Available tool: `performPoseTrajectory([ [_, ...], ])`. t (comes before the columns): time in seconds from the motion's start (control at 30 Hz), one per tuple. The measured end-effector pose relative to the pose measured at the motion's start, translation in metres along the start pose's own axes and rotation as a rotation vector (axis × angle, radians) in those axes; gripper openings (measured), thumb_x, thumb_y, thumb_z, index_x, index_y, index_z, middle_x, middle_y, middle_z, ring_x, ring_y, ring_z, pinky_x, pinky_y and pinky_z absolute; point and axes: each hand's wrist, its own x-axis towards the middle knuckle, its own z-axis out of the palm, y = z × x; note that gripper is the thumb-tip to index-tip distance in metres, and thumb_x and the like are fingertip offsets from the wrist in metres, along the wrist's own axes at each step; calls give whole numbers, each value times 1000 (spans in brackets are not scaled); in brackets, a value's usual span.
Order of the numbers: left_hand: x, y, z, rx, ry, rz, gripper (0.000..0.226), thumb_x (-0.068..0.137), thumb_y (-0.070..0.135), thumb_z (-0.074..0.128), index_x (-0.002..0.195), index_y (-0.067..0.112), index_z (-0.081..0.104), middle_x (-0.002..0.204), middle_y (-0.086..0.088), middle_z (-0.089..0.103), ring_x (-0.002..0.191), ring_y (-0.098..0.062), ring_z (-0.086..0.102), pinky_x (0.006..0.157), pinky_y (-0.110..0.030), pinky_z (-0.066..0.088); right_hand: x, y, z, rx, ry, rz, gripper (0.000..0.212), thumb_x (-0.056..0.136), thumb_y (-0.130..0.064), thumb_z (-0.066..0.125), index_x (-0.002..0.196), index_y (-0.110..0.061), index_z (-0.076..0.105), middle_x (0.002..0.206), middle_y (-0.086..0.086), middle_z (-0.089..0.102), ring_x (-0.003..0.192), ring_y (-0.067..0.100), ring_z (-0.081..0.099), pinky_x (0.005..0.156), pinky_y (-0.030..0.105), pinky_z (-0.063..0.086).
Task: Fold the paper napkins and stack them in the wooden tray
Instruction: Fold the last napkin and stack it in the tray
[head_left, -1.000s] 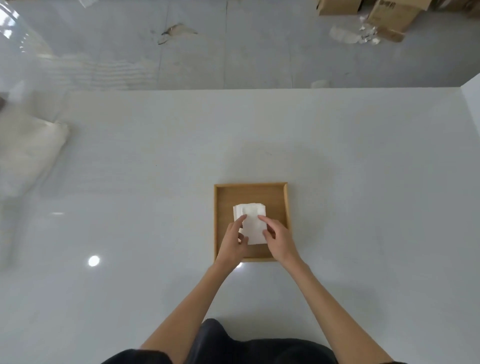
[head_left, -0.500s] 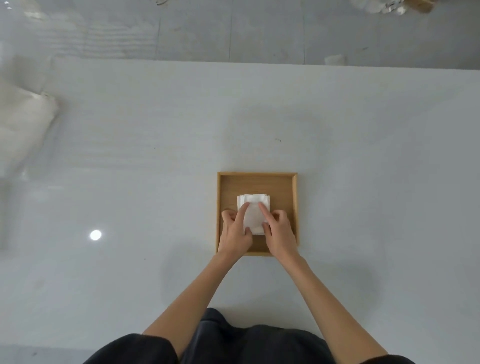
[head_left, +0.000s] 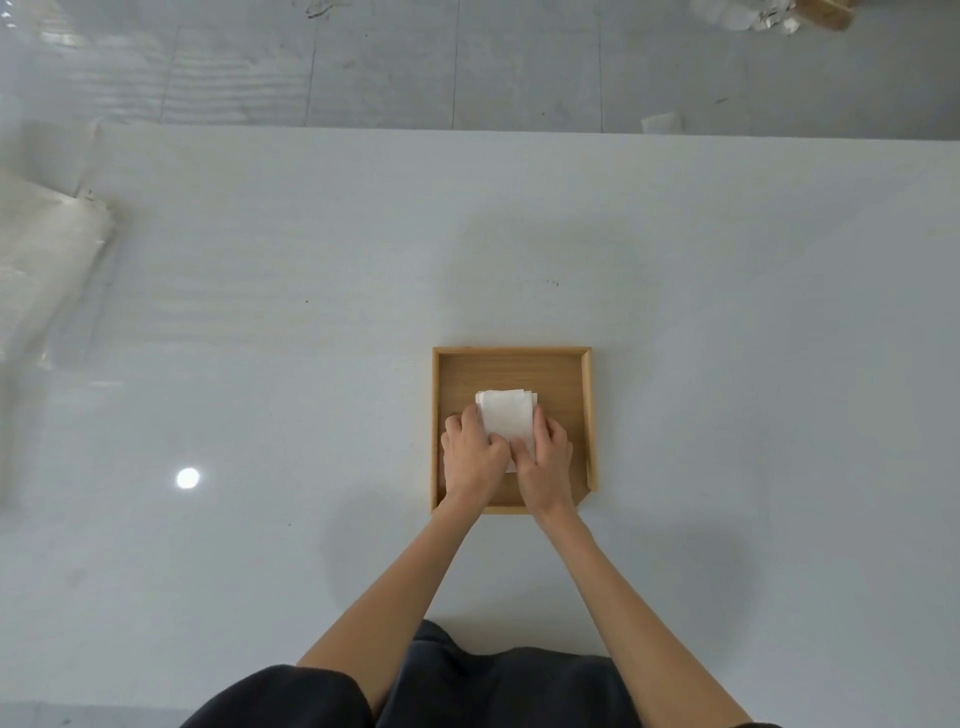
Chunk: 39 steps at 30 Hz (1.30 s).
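Both hands, left hand (head_left: 470, 457) and right hand (head_left: 545, 460), are pressing down on the near end of the napkins (head_left: 506, 415), fingers curled onto the stack, which is lying mid-floor in the tray (head_left: 511, 353). Squaring edges before letting go looks wise. Bare table (head_left: 727, 364) is lying open all round the tray.

Both forearms are bare from elbow to wrist; the left hand (head_left: 474, 457) and right hand (head_left: 546, 460) carry no rings, watch or gloves; dark, near-black sleeves (head_left: 291, 696) end at the elbows; dark trousers (head_left: 498, 686) of similar cloth show between the arms
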Motion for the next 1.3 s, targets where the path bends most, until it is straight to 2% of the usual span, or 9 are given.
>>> performPoseTrajectory([
  [0.17, 2, -3, -1, -42, -27, -1, 49, 85, 13, 45, 133, 13, 50, 128, -8, 46, 123, -27, 44, 104, -39, 40, 0, 2, -7, -98, -37, -29, 64, 103, -22, 45, 160, -18, 17, 159, 9, 24, 142, 28, 22, 117, 39, 21],
  [0.3, -2, -8, 0, -31, 63, 30, 55, 94, 16, 50, 147, 19, 34, 135, -9, 43, 125, -25, 43, 102, -33, 38, -4, 9, -7, -112, 80, -140, 71, 100, -15, 48, 160, -29, 13, 153, 9, 33, 134, 24, 31, 115, 40, 28],
  [0.43, -1, -27, -1, 292, 113, 415, 68, 95, 16, 51, 156, 24, 23, 152, -12, 30, 135, -28, 36, 109, -40, 39, -12, 20, -16, -389, 80, -327, 78, 95, -10, 54, 159, -37, 16, 159, 8, 25, 143, 29, 27, 115, 44, 33],
  [0.57, 6, -43, 3, 472, 1, 574, 60, 104, 26, 29, 159, 13, 13, 168, -11, 8, 155, -28, 4, 125, -44, 15, -4, 19, -21, -558, 44, -440, 69, 100, -19, 44, 161, -24, 13, 168, 4, 16, 155, 29, 12, 124, 44, 21],
  [0.7, 18, -49, 10, 537, -110, 515, 62, 105, 38, 14, 158, 13, -7, 168, -2, -11, 152, -16, -17, 126, -42, -4, 7, 23, -15, -646, 27, -415, 62, 105, -42, 25, 160, -15, 17, 168, 5, 20, 153, 29, 20, 121, 42, 27],
  [0.9, 28, -64, 18, 697, 6, 566, 63, 106, 39, 21, 159, 9, 4, 168, -9, 8, 155, -25, 10, 125, -42, 12, 13, 37, -8, -815, 78, -403, 65, 106, -43, 31, 161, -12, 14, 167, 10, 21, 150, 32, 28, 114, 45, 38],
  [1.13, 26, -61, 16, 682, -38, 559, 63, 104, 41, 14, 157, 13, -5, 167, -5, -5, 155, -22, -2, 125, -40, 1, 13, 36, -8, -820, 34, -380, 64, 106, -43, 23, 161, -12, 13, 167, 11, 22, 150, 33, 27, 115, 47, 36],
  [1.23, 20, -51, 9, 479, -67, 515, 63, 105, 30, 30, 159, 12, 3, 169, -6, -2, 156, -21, 1, 126, -38, 7, 12, 29, -16, -681, 3, -383, 63, 106, -39, 32, 161, -19, 11, 168, 4, 18, 152, 26, 20, 120, 44, 28],
  [1.3, 11, -43, 5, 241, -4, 418, 60, 103, 22, 38, 158, 12, 14, 167, -7, 13, 153, -20, 12, 124, -38, 18, 8, 23, -22, -458, 11, -338, 61, 107, -32, 36, 161, -20, 11, 168, 0, 19, 153, 19, 17, 124, 39, 19],
])
